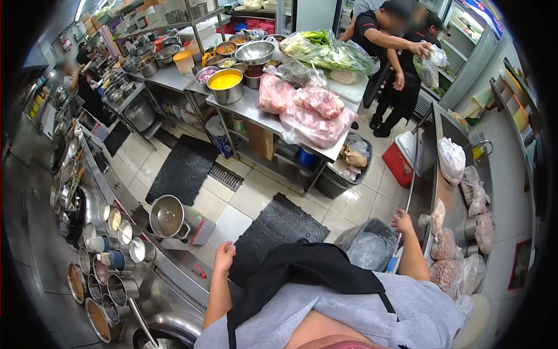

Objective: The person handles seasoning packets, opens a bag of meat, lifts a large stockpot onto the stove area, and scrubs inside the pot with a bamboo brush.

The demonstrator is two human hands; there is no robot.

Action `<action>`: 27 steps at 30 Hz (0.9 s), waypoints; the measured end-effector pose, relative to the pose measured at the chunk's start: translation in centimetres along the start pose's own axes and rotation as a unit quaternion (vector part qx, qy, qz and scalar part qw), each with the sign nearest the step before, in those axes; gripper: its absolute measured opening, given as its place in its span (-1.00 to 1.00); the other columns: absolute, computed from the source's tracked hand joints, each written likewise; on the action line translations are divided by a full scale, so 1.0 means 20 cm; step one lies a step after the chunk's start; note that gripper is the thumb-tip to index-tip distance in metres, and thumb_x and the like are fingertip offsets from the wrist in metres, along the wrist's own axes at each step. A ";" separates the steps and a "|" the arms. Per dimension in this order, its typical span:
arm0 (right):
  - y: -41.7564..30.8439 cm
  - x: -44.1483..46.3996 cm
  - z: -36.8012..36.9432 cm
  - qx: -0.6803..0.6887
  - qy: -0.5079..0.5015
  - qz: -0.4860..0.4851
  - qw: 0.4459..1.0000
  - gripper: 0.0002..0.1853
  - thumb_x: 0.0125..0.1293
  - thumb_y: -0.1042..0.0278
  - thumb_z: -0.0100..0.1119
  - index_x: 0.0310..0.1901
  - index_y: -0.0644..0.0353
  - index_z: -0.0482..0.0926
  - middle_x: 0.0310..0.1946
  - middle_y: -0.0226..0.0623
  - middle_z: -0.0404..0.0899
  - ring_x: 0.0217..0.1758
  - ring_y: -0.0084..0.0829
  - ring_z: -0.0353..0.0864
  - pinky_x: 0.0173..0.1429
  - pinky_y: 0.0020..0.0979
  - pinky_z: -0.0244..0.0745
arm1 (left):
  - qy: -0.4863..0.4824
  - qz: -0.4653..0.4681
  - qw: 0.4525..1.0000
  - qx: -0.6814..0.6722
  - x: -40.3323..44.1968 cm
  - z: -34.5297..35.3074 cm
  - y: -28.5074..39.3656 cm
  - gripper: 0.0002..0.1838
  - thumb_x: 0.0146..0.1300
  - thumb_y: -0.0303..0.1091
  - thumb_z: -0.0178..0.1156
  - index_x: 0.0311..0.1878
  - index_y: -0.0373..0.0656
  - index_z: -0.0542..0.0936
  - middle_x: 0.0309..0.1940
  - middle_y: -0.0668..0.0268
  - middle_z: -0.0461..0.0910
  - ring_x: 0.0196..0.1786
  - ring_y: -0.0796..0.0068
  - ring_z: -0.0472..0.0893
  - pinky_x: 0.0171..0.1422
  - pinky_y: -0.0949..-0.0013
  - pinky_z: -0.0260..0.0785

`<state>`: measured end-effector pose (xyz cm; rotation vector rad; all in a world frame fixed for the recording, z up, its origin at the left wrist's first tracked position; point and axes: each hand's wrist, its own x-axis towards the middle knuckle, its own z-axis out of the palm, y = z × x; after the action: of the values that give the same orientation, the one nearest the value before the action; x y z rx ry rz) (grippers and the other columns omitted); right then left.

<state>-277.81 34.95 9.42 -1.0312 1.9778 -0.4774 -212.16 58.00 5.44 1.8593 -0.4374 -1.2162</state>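
My left hand [225,256] is in the air beside the steel cooking counter [189,264], its fingers curled together and nothing visible in them. A large steel pot [167,216] stands just beyond it. On the other side, my right hand [401,221] is raised near the edge of the right-hand steel counter, fingers apart and holding nothing. Below that hand is a bin with a clear plastic liner [372,249]. Bags of raw meat [444,244] and a white plastic bag [451,160] lie on the right-hand counter.
Ahead, a steel table [244,106] bears bagged meat [317,113], bagged greens [331,52] and a pot of yellow liquid [225,86]. Black mats [279,227] lie on the tiles. A red cooler [400,158] and a grey bin [347,180] stand beyond. Co-workers [383,41] are at the back.
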 end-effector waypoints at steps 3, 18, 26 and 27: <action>-0.19 0.15 0.35 -0.026 -0.123 -0.062 0.990 -0.42 0.36 0.31 0.10 0.40 0.04 0.25 -0.24 -0.26 0.62 -0.30 -0.43 0.62 -0.36 -0.35 0.48 | 0.030 -0.051 0.995 0.079 0.13 -0.06 -0.13 -0.61 0.31 -0.24 0.23 0.17 -0.11 0.52 -0.10 0.27 0.62 -0.25 0.51 0.57 -0.35 0.45 0.33; 0.06 1.01 0.52 -0.112 -0.264 0.169 0.943 -0.63 0.34 0.34 0.10 0.15 0.24 0.50 -0.60 -0.12 0.58 -0.68 -0.34 0.56 -0.62 -0.27 0.46 | 0.134 -0.272 0.932 0.196 0.22 0.02 -0.06 -0.60 0.22 -0.16 0.25 0.07 -0.13 0.59 -0.36 0.28 0.66 -0.42 0.40 0.62 -0.42 0.20 0.44; -0.41 1.21 1.25 -0.179 -0.389 -0.035 0.903 -0.74 0.29 0.34 0.14 -0.08 0.33 0.59 -0.69 -0.21 0.48 -0.74 -0.38 0.48 -0.63 -0.26 0.45 | 0.091 -0.205 0.959 0.171 0.27 0.24 0.06 -0.55 0.23 -0.20 0.27 0.13 -0.23 0.56 -0.35 0.21 0.67 -0.41 0.42 0.64 -0.43 0.30 0.45; -0.49 1.17 1.37 -0.225 -0.407 -0.083 0.882 -0.71 0.29 0.31 0.15 -0.05 0.32 0.59 -0.67 -0.17 0.50 -0.72 -0.39 0.51 -0.61 -0.27 0.45 | 0.098 -0.196 0.964 0.150 0.26 0.24 0.06 -0.54 0.23 -0.21 0.27 0.14 -0.24 0.55 -0.35 0.20 0.67 -0.40 0.41 0.65 -0.44 0.31 0.45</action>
<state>-258.10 11.49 -11.82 -1.4003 1.2475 0.3317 -213.79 51.63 2.53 2.3854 -0.1492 -1.2527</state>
